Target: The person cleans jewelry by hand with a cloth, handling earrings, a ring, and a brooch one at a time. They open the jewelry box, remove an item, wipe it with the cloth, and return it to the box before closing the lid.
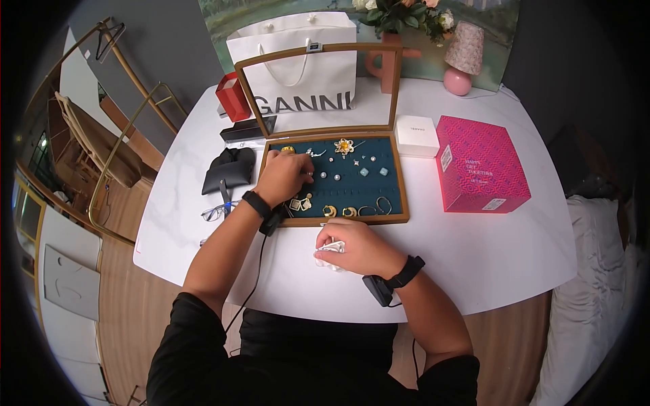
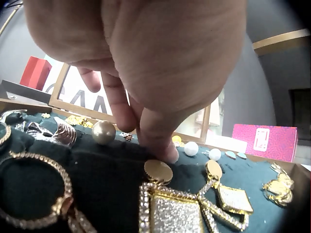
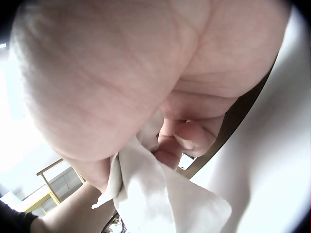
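My left hand point(image 1: 286, 177) reaches down into a wooden jewelry box point(image 1: 406, 203) with a dark green lining and a raised glass lid. In the left wrist view the thumb and fingers point down at the lining, among a large pearl point(image 2: 104, 132), smaller white pearl studs point(image 2: 191, 149) and sparkling square drop earrings point(image 2: 175, 213). I cannot tell whether the fingertips pinch a piece. In front of the box, my right hand point(image 1: 365, 249) grips a crumpled white cloth point(image 3: 150, 189), whose folds hang below the fingers in the right wrist view.
A pink box point(image 1: 481, 166) and a small white box point(image 1: 416, 137) stand right of the jewelry box. To its left lie a black pouch point(image 1: 229, 172), glasses point(image 1: 215, 212) and a dark case point(image 1: 247, 130). Behind are a white paper bag point(image 1: 318, 68), a red box point(image 1: 233, 97) and a lamp point(image 1: 464, 51).
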Motion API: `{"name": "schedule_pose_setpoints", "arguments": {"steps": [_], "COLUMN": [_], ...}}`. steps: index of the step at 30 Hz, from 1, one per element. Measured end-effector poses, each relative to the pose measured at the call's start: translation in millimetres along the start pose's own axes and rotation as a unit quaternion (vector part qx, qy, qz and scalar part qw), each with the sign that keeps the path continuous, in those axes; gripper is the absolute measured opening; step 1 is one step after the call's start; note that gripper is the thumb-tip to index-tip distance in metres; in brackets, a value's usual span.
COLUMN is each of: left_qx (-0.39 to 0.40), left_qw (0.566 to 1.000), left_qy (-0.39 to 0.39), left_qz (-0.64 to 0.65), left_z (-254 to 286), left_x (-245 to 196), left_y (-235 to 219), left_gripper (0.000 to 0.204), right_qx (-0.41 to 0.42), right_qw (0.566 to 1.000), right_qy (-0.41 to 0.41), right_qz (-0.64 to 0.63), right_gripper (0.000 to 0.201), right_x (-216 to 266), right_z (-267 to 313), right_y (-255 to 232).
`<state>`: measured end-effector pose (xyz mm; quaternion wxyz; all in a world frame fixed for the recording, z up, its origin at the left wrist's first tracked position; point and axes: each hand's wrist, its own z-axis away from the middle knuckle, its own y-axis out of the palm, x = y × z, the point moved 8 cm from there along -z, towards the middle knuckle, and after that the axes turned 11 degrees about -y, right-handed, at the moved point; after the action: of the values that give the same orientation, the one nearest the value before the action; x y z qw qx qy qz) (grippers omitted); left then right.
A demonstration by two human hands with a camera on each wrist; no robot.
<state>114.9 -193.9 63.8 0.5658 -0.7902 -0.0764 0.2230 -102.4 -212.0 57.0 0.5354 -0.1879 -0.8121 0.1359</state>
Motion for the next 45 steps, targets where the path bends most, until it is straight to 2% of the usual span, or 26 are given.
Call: {"name": "schedule_pose_setpoints", "arguments": {"steps": [5, 11, 14, 17, 21, 24, 27, 30, 33, 35, 37, 41, 45], "left_qx": [0.003, 0.050, 0.075, 0.055, 0.078, 0.056, 0.039, -0.025, -0.005, 0.015, 0.065, 0.165, 0.151], "left_qw": [0.999, 0.998, 0.996, 0.998, 0.992, 0.995, 0.996, 0.996, 0.988, 0.946, 0.873, 0.773, 0.720], "left_qy": [0.026, 0.033, -0.016, -0.039, -0.043, -0.045, -0.054, -0.058, -0.127, -0.147, -0.144, -0.117, -0.130], "left_qz": [-0.028, 0.010, 0.037, -0.002, -0.086, -0.067, -0.060, -0.062, 0.084, 0.288, 0.462, 0.601, 0.665], "left_z": [2, 10, 16, 21, 25, 24, 21, 18, 21, 33, 53, 102, 126], "left_x": [-8, -7, -3, 8, 20, 22, 23, 23, 26, 17, -1, -35, -47], "left_y": [0, -5, -18, -31, -30, -27, -24, -27, -36, -36, -33, -8, 11], "left_gripper": [0.017, 0.034, 0.045, 0.050, 0.028, 0.014, 0.011, 0.013, 0.019, 0.018, 0.020, 0.025, 0.029], "right_qx": [0.003, -0.001, -0.002, -0.001, 0.002, 0.004, 0.002, -0.017, -0.064, -0.116, -0.178, -0.244, -0.221], "right_qw": [1.000, 1.000, 1.000, 1.000, 1.000, 1.000, 1.000, 1.000, 0.998, 0.993, 0.983, 0.933, 0.937], "right_qy": [0.001, -0.007, -0.009, -0.005, 0.001, 0.008, 0.006, 0.001, -0.016, -0.011, 0.015, 0.046, 0.046], "right_qz": [0.003, 0.006, 0.004, 0.001, 0.005, 0.009, 0.013, 0.008, 0.010, -0.008, -0.048, -0.262, -0.268], "right_gripper": [0.021, 0.021, 0.021, 0.020, 0.019, 0.019, 0.019, 0.020, 0.019, 0.019, 0.018, 0.018, 0.024], "right_x": [1, 0, 0, 0, -2, -4, -4, -5, -5, -6, -6, -29, -23], "right_z": [-1, 0, 0, 1, 1, 1, 1, 1, -1, -1, 0, 5, 5], "right_y": [-1, -3, -2, -1, 1, 2, 0, -2, -10, -17, -28, -26, -19]}}
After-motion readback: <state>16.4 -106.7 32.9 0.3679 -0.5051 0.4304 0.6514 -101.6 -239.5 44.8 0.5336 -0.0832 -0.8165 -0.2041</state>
